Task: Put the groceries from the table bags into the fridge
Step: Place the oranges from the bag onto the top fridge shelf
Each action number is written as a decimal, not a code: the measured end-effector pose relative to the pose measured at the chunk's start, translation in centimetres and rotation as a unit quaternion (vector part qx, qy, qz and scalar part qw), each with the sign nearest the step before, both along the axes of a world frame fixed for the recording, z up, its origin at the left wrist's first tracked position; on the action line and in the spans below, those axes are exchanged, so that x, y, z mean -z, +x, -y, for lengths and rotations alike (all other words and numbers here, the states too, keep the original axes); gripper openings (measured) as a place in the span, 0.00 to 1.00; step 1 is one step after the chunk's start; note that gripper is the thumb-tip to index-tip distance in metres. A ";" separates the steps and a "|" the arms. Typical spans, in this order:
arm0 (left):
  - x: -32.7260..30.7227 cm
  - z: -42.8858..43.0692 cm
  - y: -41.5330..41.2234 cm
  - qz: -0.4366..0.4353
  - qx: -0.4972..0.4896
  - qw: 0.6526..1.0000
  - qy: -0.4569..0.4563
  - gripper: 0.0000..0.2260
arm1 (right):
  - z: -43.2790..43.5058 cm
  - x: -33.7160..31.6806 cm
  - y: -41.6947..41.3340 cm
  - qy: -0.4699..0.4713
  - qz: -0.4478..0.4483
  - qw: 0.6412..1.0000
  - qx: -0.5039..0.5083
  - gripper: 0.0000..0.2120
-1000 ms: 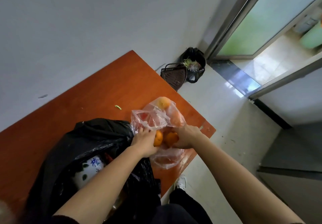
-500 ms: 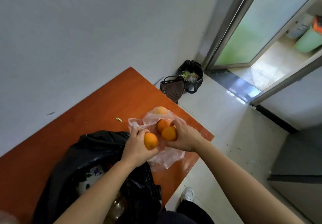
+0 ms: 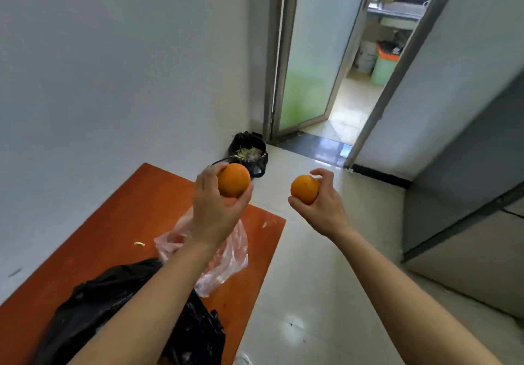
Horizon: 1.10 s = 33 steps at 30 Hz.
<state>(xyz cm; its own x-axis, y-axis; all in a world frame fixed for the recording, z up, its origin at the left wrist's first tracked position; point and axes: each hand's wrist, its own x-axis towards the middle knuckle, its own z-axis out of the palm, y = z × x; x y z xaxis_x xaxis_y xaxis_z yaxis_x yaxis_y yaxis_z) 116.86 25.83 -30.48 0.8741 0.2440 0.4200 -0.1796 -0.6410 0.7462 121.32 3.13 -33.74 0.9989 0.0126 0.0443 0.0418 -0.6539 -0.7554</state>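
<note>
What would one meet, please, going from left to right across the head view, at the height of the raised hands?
Orange-brown wooden table → left hand → round orange it holds → second round orange → right hand holding it → grey fridge.

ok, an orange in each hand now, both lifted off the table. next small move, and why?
Probably carry both rightward toward the grey appliance, likely the fridge. The left hand grips one orange, the right hand the other orange, both clear of the clear bag. Its door looks closed, so one hand must free up.
</note>
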 end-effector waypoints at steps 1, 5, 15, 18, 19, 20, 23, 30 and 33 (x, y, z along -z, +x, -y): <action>-1.2 2.1 0.3 0.013 0.019 1.000 -0.010 0.28 | 2.2 -1.0 -0.5 0.011 0.019 1.000 0.019 0.35; -5.4 11.4 0.9 0.094 0.106 0.990 -0.017 0.26 | 11.8 -4.8 -3.7 0.030 0.100 0.990 0.093 0.34; -11.8 42.4 -8.0 0.209 0.315 0.925 0.025 0.18 | 41.1 -11.4 -20.1 0.041 0.196 0.938 0.283 0.28; -14.4 50.7 -10.7 0.229 0.351 0.907 0.030 0.20 | 49.0 -14.1 -23.7 0.031 0.232 0.917 0.323 0.28; -15.2 53.2 -11.2 0.235 0.360 0.902 0.039 0.21 | 51.2 -15.1 -24.5 0.028 0.243 0.910 0.333 0.28; -16.0 55.6 -11.5 0.241 0.367 0.897 0.053 0.22 | 53.4 -15.9 -25.3 0.025 0.253 0.905 0.340 0.29; -18.0 62.5 -11.6 0.238 0.371 0.893 0.090 0.32 | 59.1 -18.0 -26.6 0.017 0.272 0.901 0.338 0.29; -19.2 76.1 -9.0 0.243 0.387 0.888 0.051 0.35 | 71.4 -19.6 -25.0 0.011 0.302 0.878 0.372 0.30; -19.5 82.4 -6.2 0.245 0.403 0.882 0.009 0.35 | 77.0 -20.3 -22.0 0.010 0.295 0.872 0.390 0.34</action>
<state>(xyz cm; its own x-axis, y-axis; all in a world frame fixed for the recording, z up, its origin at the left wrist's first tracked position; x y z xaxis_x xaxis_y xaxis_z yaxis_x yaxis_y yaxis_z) 110.69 -56.62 -10.96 0.4736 -0.3841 0.7926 -0.8800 -0.1692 0.4438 99.29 -73.89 -13.45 0.5058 -0.6679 0.5460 -0.0242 -0.6436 -0.7649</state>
